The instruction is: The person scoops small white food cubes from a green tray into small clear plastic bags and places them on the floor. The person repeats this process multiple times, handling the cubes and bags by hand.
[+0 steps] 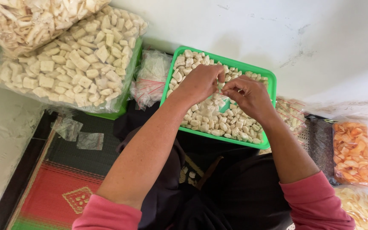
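From the head camera, both hands meet over a green tray (172, 81) that sits on the person's lap, its far edge close to a white wall (277, 34). The tray is filled with small pale, roughly cubed crackers (205, 119); a patch of bare green floor shows through near the middle.

The left hand (199, 83) hovers over the tray's centre, knuckles up, fingers curled in narrowly and pinched at the tips. The right hand (248, 94) faces it, just beside and touching at the fingertips, also closed to a narrow pinch. Between the two sets of fingertips a small clear plastic bag (221, 87) seems to be held, but it is too small and see-through to tell its shape or whether anything is inside. Both forearms are bare, with pink sleeves (316, 204) pushed up above the elbows.

Just left of the tray lies a heap of small empty clear bags (150, 81) with thin red lines. Further left, a large clear sack (71, 64) full of the same pale cubes rests on another green tray, and above it a second sack (26, 19) holds flatter white chips. On the right, filled little packets (292, 113) lie just beside the tray, then a bag of orange chips (355, 153) and, below it, a bag of pale yellow chips (363, 208). A woven red and green mat (56, 191) covers the floor at lower left, with two loose clear bags lying on it.
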